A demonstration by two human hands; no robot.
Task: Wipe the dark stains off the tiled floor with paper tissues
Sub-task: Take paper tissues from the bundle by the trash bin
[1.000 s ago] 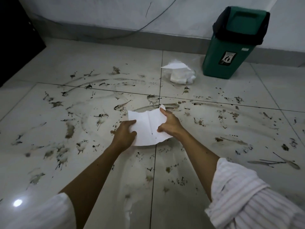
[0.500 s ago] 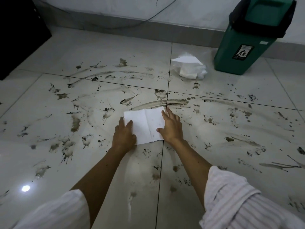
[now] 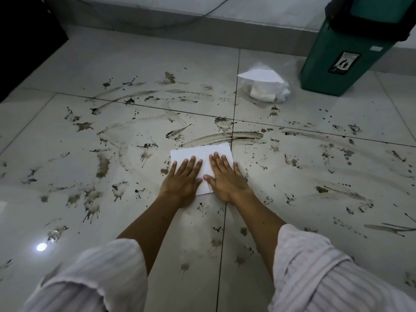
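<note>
**Both palms flat on a tissue amid the stains**

Pale glossy tiles (image 3: pixel 67 221) fill the view, spattered and smeared with dark stains (image 3: pixel 225 137) on all sides. Near the middle a white tissue (image 3: pixel 202 154) lies flat on the floor, just short of a long curved smear. The left hand (image 3: pixel 183 179) and right hand (image 3: pixel 226 177) press on it side by side, palms down, fingers straight and slightly spread; neither curls round it. Striped sleeves (image 3: pixel 315 273) are pushed up the forearms. Farther back, a tissue pack (image 3: pixel 265 86) with a white sheet sticking out sits just beside a green bin (image 3: pixel 344 55) by the wall. A dark cable (image 3: pixel 180 21) runs along the skirting.
</note>
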